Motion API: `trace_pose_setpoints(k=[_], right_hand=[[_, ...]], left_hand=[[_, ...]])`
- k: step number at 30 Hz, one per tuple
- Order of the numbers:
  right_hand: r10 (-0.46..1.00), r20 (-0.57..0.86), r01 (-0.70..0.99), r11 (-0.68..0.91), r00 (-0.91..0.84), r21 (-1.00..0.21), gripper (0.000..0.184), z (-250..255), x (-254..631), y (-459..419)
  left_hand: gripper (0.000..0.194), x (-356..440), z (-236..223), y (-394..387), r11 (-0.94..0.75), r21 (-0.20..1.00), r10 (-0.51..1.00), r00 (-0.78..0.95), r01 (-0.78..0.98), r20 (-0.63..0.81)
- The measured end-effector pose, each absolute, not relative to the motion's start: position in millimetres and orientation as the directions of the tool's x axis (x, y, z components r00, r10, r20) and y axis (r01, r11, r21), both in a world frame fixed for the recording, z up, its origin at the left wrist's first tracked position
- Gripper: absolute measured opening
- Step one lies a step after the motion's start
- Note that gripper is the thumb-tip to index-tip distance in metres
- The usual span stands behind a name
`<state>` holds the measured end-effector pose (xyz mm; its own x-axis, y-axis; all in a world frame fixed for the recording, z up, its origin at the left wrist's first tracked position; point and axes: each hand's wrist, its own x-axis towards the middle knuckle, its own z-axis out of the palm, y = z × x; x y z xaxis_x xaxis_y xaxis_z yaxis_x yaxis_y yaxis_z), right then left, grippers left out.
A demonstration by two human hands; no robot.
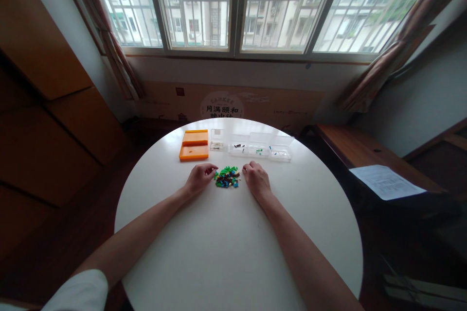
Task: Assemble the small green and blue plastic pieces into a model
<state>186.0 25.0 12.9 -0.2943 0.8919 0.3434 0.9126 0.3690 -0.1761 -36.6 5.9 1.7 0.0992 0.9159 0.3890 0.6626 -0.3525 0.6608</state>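
Note:
A small pile of building bricks (226,178), green, blue, dark brown and a few tan, lies on the white round table (233,243). At the pile's left edge, my left hand (200,178) rests with thumb and fingers pinched together. My right hand (257,179) lies just right of the pile, its fingers curled and closed. Whatever either set of fingertips may hold is too small to make out. Behind the pile stand an orange open box (194,150) with a small orange piece inside, and clear plastic boxes (280,153) holding a few small sorted pieces.
A smaller clear box (217,145) with tan pieces stands beside the orange one. To the right, a printed sheet (386,182) lies on a wooden bench (350,143). A cardboard panel (164,99) leans below the barred window, beyond the table's far edge.

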Motion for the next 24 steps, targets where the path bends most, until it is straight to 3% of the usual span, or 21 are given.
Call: trace_pose_setpoints(k=[14, 24], right_hand=[[0.893, 0.346, 0.893, 0.38, -0.286, -0.241, 0.021, 11.0, 189.1, 26.0], [0.903, 0.33, 0.912, 0.353, -0.274, -0.208, 0.017, 13.5, 187.2, 24.9]], left_hand=[[0.019, -36.2, 1.1, 6.2, -0.351, 0.659, 0.916, 0.097, 0.665, 0.39], [0.019, -36.0, 1.2, 6.3, -0.354, 0.659, 0.916, 0.102, 0.664, 0.389]])
